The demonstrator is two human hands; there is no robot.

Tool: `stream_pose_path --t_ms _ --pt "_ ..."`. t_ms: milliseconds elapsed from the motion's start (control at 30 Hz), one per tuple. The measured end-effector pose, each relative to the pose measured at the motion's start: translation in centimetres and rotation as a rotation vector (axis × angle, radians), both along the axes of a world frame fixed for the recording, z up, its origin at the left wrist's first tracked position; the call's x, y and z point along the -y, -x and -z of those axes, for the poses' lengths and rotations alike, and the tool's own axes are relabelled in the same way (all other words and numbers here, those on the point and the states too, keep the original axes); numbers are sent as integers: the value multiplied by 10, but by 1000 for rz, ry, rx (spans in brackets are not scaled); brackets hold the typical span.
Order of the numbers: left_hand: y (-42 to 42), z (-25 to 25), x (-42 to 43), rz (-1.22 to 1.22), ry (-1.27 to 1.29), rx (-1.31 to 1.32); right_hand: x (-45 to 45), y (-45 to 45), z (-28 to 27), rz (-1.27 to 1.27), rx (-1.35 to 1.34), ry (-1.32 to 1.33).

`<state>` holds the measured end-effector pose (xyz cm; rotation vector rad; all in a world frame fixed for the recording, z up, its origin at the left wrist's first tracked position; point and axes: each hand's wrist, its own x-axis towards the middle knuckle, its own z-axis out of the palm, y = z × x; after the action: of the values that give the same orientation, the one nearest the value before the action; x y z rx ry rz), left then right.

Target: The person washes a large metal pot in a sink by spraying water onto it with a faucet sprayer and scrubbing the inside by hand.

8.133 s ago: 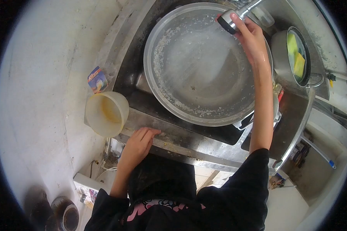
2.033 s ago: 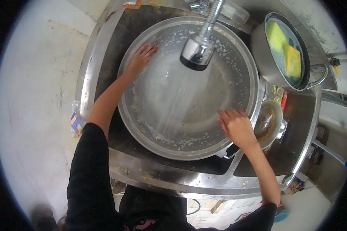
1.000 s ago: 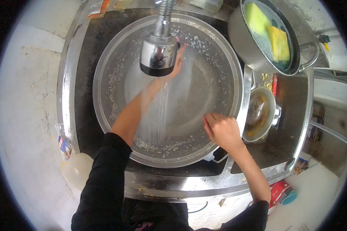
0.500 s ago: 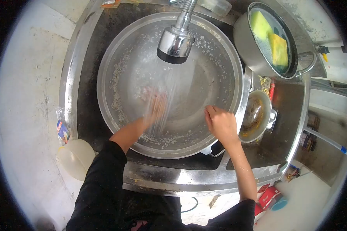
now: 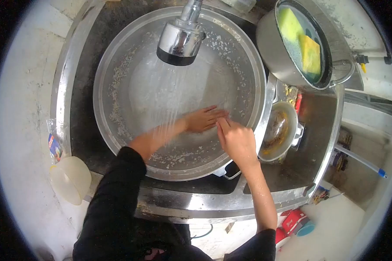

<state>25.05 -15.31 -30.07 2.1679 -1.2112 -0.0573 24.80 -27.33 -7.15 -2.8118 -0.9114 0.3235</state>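
A wide round aluminium pot (image 5: 252, 87) stands in the sink under the spray, with white rice-like bits (image 5: 224, 48) stuck round its inner wall. Water streams into it from a chrome spray tap (image 5: 178, 41). My left hand (image 5: 202, 119) reaches inside the pot, fingers apart and stretched to the right, holding nothing. Close to its fingertips is my right hand (image 5: 237, 139), over the near right part of the pot. Its fingers are curled closed; whether anything is pinched in them is hidden.
A tall pot (image 5: 270, 48) at the upper right holds soapy water and two yellow-green sponges (image 5: 310, 54). A smaller soiled pan (image 5: 289, 113) sits in the right basin (image 5: 313, 152). A translucent plastic container (image 5: 72, 178) and a printed packet (image 5: 55, 147) lie at the left.
My left hand has moved right across the pot, out of the water stream and towards my right hand. The right hand stays closed. The whole view has shifted slightly.
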Motion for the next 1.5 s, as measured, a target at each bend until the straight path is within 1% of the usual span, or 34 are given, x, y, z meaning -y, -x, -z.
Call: stream_pose_path --t_ms 33,100,167,200,267,300,333,367,400,433,500,533,567,600,633,667,700,733,767,800,833,900,967,1033,1067,1133,1167,1233,1300,1333,1400,1467,1500 --pt "10 4 -28 152 -121 74 0 0 1 -21 27 -6" --pt "7 1 -88 270 -59 86 1 1 -1 -44 52 -10" --pt "1 27 -133 -57 -322 135 2 5 -7 -74 -192 75" --pt "-9 44 -159 -243 -316 -134 -4 11 -10 -74 -190 75" --pt "-14 103 -213 -644 -134 -738 -19 27 -19 -221 -847 241" --pt "-12 103 -220 -741 -45 -911 -16 31 -13 -218 -847 247" --pt "-11 103 -226 -854 57 -1069 -10 35 0 -298 -732 283" --pt "-13 53 -218 -808 -504 -840 -6 36 6 -376 -614 317" --pt "-11 20 -206 -712 -1038 -563 -9 13 6 -436 -614 660" --pt "-5 15 -193 -712 -1034 -561 -15 -24 8 -490 -597 1004" --pt "9 10 -178 -676 -1216 -692 -6 -63 23 -497 108 1253" --pt "17 44 -175 -677 -1211 -696 -5 -55 35 -500 108 1258" --pt "24 104 -172 -698 -1141 -768 -5 -46 46 -456 -327 1204" --pt "23 113 -168 -644 -1086 -831 -8 -41 50 -401 -755 1115" --pt "20 107 -164 -591 -1030 -897 -16 -40 34 -412 -754 1120" --pt "16 101 -152 -467 -992 -955 -23 -39 14 -404 -599 1131" --pt "13 83 -148 -342 -925 -839 -30 -38 2 -400 -446 1128" --pt "11 69 -148 -225 -860 -721 -9 -38 52 -387 -234 1207" --pt "13 81 -137 -414 -816 -768 -28 -42 47 -409 -219 1187" --pt "19 96 -130 -600 -765 -806 -49 -45 33 -317 -402 965" --pt "21 69 -135 -618 -772 -808 -66 -45 26 -220 -579 743" --pt "25 22 -139 -758 -404 -916 -92 -35 50 -212 -842 74" --pt "23 33 -137 -769 -377 -940 -128 -24 42 257 -1180 -190" --pt "20 24 -132 -826 -215 -1033 -152 -30 46 367 -1312 -523" --pt "18 19 -130 -855 -116 -1086 -156 -35 47 369 -1319 -527" --pt "16 9 -130 -899 77 -1197 -162 -41 45 566 -1529 -813" --pt "17 6 -132 -915 165 -1252 -161 -45 44 575 -1534 -816" --pt "18 2 -138 -931 294 -1339 -149 -55 37 591 -1823 -1002" --pt "20 -2 -144 -942 348 -1394 -132 -60 28 554 -1868 -981" --pt "23 -1 -148 -944 304 -1390 -125 -60 24 512 -1914 -961" --pt "30 -1 -153 -912 109 -1329 -115 -60 15 484 -1870 -907" --pt "38 -2 -156 -753 -222 -1156 -112 -54 8 451 -1824 -856" --pt "45 -5 -158 -579 -538 -964 -111 -49 6 300 -1801 -731"
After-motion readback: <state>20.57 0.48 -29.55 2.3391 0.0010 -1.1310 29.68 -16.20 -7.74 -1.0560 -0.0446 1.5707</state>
